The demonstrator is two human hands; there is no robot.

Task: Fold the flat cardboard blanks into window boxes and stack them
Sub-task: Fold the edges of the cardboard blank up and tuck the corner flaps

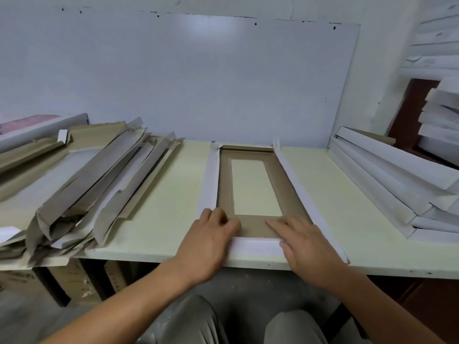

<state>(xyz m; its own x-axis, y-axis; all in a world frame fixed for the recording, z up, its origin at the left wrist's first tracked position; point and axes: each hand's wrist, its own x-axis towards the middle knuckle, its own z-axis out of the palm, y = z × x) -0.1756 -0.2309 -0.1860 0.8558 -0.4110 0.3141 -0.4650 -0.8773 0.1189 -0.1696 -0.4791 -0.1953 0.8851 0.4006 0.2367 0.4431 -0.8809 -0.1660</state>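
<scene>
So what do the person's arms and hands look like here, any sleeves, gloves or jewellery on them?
Both forearms are bare up to the frame edge, with no sleeves in view. The left hand and the right hand are ungloved, and no rings, watch or wristbands show on either. Grey-green trousers cover the knees below.

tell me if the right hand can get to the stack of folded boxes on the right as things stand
Probably yes: the right hand rests on the window box, and only bare table lies between it and the folded stack.

Head view, down onto near table (159, 234)
</scene>
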